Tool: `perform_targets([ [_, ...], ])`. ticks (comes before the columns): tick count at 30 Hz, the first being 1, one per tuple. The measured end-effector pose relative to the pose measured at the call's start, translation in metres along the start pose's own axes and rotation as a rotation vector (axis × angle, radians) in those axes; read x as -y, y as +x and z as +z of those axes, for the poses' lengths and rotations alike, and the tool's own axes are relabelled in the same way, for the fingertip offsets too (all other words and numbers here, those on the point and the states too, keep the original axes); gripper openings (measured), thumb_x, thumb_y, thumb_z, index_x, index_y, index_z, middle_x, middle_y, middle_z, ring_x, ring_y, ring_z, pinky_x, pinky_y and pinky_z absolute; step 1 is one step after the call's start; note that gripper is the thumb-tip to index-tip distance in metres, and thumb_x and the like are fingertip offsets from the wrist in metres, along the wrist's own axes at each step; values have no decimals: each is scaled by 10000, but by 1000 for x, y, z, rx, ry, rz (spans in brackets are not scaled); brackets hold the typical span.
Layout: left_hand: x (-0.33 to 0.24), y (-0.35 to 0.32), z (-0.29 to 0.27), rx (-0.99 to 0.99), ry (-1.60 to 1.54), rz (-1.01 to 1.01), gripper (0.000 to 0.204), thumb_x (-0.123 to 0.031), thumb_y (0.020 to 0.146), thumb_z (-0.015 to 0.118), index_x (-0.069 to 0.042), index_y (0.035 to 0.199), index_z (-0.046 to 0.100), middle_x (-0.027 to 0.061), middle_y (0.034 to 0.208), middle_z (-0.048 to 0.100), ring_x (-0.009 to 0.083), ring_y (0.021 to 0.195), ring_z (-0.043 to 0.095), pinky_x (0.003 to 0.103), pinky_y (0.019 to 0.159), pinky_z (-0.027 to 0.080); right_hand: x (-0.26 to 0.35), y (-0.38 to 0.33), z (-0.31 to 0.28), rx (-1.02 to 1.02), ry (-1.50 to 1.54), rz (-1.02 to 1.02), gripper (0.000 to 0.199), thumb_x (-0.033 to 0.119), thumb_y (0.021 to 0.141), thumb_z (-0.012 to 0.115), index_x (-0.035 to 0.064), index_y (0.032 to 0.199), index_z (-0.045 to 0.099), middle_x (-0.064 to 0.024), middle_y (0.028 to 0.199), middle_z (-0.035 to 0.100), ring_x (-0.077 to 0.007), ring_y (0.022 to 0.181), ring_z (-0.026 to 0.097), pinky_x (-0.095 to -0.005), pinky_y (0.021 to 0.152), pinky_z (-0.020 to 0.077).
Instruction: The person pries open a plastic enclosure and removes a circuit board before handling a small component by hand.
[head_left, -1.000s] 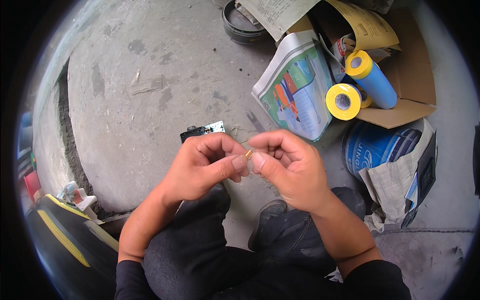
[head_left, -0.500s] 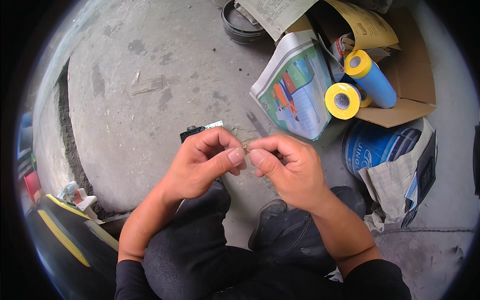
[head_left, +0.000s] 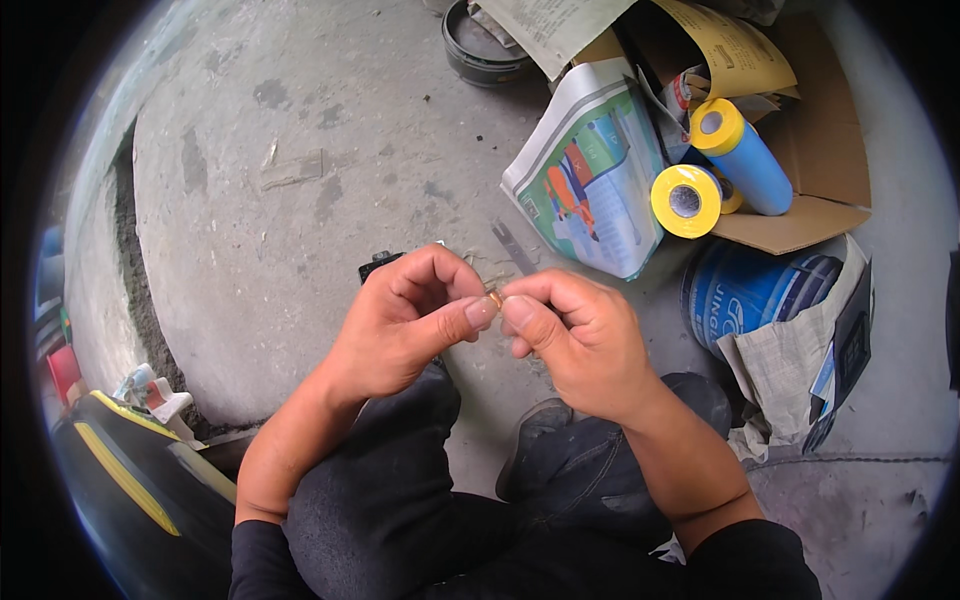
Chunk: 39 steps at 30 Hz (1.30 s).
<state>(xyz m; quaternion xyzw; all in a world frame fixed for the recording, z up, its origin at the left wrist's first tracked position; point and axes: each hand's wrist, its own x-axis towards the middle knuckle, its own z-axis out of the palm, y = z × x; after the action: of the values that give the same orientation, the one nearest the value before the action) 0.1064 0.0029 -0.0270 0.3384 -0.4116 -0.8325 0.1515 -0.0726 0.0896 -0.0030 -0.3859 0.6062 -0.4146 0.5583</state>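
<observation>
My left hand (head_left: 415, 318) and my right hand (head_left: 580, 335) meet in front of my knees, thumb and forefinger closed on each. Between the fingertips shows a tiny copper-coloured piece (head_left: 496, 299), too small to name; both hands pinch it. Behind my left hand a black object (head_left: 379, 263) lies on the floor, mostly covered by the hand. Just beyond my right fingers rests a flat grey strip with a forked end (head_left: 512, 247).
At the right stand an open cardboard box (head_left: 820, 130) with newspaper (head_left: 590, 180), blue rolls with yellow ends (head_left: 755, 170), and a blue bucket (head_left: 745, 295). A round black tub (head_left: 480, 60) sits far off. A black-and-yellow object (head_left: 120, 480) is at my left.
The fingertips have shifted slightly, and the copper-coloured piece shows more plainly between them. My left hand covers more of the black object behind it.
</observation>
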Motion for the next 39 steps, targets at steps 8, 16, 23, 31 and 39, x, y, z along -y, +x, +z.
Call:
perform_targets([
  [8, 2, -1, -2, -4, 13, 48, 171, -98, 908, 667, -6, 1035, 599, 27, 920, 635, 78, 807, 574, 234, 712, 480, 2, 3, -1, 89, 46, 108, 244, 231, 982, 536, 5, 953, 623, -36, 739, 583, -101, 642, 570, -262, 590, 455],
  [16, 1, 0, 0, -37, 87, 52, 149, -122, 912, 669, 9, 982, 654, 31, 890, 654, 84, 785, 579, 240, 701, 486, -6, 7, -7, 229, 342, 287, 282, 270, 1003, 492, 10, 997, 602, 4, 797, 585, -67, 671, 551, -221, 623, 453],
  [23, 2, -1, -3, -59, 140, 65, 139, -125, 912, 670, 6, 958, 663, 23, 842, 652, 74, 766, 567, 228, 679, 467, 0, 7, -8, 216, 351, 311, 261, 245, 983, 529, 1, 1011, 618, 7, 811, 587, -54, 683, 546, -208, 625, 445],
  [31, 0, -2, -2, -74, 243, 105, 123, -110, 898, 678, 10, 926, 672, 27, 836, 658, 77, 774, 572, 234, 686, 464, 0, 5, -6, 176, 286, 235, 241, 212, 953, 565, -14, 1005, 629, 2, 785, 597, -55, 685, 550, -216, 626, 451],
  [39, 0, -2, -5, -69, 257, 135, 110, -100, 886, 680, 6, 915, 681, 35, 828, 663, 84, 767, 585, 242, 687, 473, -1, 6, -8, 181, 188, 210, 266, 222, 983, 529, -13, 1029, 645, -17, 779, 607, -64, 681, 558, -219, 633, 477],
])
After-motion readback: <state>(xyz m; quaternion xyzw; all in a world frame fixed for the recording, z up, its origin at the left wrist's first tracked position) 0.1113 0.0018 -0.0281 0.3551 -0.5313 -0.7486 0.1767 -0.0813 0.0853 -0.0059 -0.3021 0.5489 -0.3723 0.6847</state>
